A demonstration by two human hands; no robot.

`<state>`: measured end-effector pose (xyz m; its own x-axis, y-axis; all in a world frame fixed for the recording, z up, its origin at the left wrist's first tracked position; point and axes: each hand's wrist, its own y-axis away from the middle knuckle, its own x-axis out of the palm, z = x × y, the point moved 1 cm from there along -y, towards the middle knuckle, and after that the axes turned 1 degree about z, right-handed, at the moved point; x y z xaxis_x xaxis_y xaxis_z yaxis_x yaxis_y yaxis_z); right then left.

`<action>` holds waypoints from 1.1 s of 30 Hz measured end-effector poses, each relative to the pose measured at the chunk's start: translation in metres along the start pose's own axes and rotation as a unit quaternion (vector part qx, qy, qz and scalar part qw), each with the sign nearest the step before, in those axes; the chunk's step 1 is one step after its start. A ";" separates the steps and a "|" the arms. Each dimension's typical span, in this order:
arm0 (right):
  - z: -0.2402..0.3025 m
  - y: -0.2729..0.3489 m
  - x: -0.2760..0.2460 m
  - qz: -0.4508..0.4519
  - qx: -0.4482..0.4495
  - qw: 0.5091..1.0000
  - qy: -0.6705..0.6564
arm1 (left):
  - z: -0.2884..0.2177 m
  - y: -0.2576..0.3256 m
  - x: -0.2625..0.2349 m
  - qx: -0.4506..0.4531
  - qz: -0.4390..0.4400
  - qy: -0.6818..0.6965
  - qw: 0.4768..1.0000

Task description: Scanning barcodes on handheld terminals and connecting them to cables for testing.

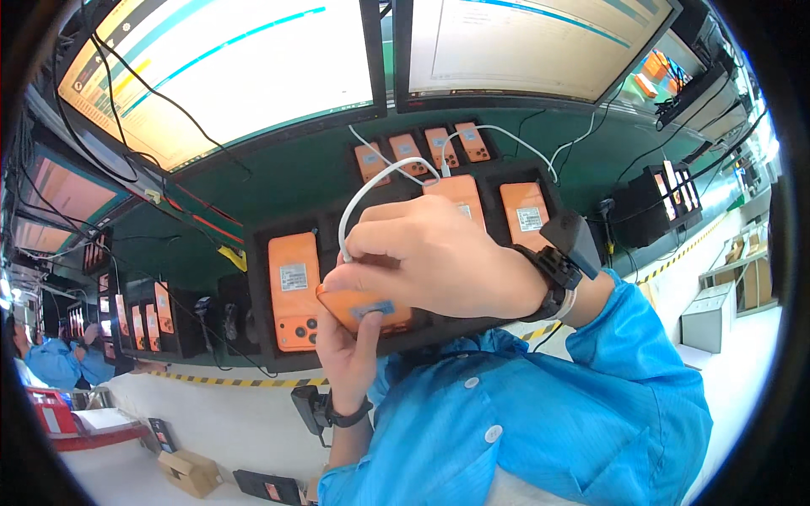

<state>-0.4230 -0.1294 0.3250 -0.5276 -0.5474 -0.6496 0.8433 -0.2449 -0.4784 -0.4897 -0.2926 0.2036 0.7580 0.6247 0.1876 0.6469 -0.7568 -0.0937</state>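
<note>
My left hand point(348, 363) is wrapped round an orange phone point(342, 304), its thumb pressed beside a grey label on the phone's back. The phone is tilted above a black foam tray point(260, 287). My right hand point(430, 253) pinches the end of a white cable point(344, 215) at the phone's upper left edge; the fingers hide the plug, so I cannot tell whether it is in the port. In the tray, an orange phone point(293, 253) lies to the left, another orange phone point(456, 187) sits behind my right hand, and a third orange phone point(519, 198) lies to the right.
Several more orange phones point(407, 153) lie in a row behind the tray. Two large monitors point(228, 76) stand at the back, with loose black cables hanging before the left one. A black rack point(654, 207) stands to the right. At far left, a person in blue point(63, 363) works.
</note>
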 end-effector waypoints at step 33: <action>-0.064 0.115 -0.037 0.039 0.139 0.985 -0.090 | 0.001 -0.005 -0.002 0.110 0.021 -0.166 0.980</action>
<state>-0.3129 -0.0864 0.2558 -0.4545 -0.7005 -0.5502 0.8892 -0.3926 -0.2347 -0.4946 -0.2904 0.2028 0.7466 0.6493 -0.1451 0.5889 -0.7464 -0.3099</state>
